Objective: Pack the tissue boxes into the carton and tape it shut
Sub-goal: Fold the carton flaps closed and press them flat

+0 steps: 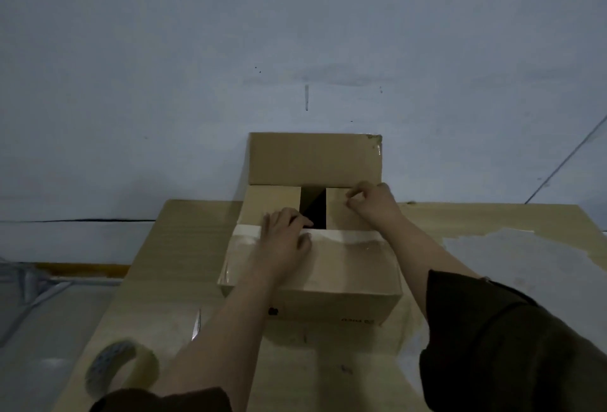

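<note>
A brown carton (331, 300) stands on the wooden table against the wall. Its far flap (315, 159) stands upright, both side flaps are folded in, and a dark gap (313, 206) shows between them. The near flap lies folded down, with old tape along its edge. My left hand (285, 237) presses flat on the near flap, fingers apart. On the right side flap (338, 211) rests my right hand (371, 203), its fingers curled. No tissue boxes are visible; the inside of the carton is dark.
A roll of tape (123, 367) stands on edge at the table's near left corner. A thin metal tool (197, 323) lies left of the carton. The table (184, 247) has worn pale patches on its right side. The wall (295, 50) is right behind the carton.
</note>
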`<action>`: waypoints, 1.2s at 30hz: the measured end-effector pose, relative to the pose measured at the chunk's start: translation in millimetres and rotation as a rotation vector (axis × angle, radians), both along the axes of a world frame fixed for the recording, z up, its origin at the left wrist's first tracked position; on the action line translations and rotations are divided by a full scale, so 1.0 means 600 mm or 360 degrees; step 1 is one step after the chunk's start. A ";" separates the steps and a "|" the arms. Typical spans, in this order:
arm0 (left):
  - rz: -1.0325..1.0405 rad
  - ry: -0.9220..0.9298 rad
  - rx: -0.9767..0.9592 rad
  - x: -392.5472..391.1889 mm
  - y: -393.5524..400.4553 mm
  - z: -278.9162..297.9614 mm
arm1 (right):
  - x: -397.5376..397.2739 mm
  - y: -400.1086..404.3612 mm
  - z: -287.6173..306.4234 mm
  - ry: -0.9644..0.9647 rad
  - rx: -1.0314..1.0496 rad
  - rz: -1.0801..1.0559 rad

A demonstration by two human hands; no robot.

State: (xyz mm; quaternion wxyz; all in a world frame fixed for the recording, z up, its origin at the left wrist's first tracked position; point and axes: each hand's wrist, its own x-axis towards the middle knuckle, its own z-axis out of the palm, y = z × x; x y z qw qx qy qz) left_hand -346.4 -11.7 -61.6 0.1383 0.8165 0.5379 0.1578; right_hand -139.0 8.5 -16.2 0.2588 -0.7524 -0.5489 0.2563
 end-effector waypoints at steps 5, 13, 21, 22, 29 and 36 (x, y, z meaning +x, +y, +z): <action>0.0009 0.0006 0.0185 0.005 -0.005 -0.014 | 0.018 0.035 -0.006 0.0633 0.0120 -0.0272; 0.0058 0.0040 0.0557 0.007 -0.015 -0.010 | 0.034 0.030 -0.015 0.1146 0.0341 -0.0534; 0.0136 0.0290 0.0580 0.008 -0.019 -0.008 | 0.022 -0.045 -0.051 0.0284 0.0388 -0.0235; 0.0136 0.0315 0.0524 0.007 -0.016 -0.012 | 0.015 -0.049 -0.054 -0.0031 0.0370 -0.0117; 0.0190 0.0325 0.0079 -0.011 -0.015 -0.017 | -0.052 -0.087 -0.072 -0.0714 0.0058 0.0510; 0.0147 0.0415 -0.0092 -0.023 -0.032 -0.020 | -0.052 -0.101 -0.092 -0.0803 0.0020 0.0583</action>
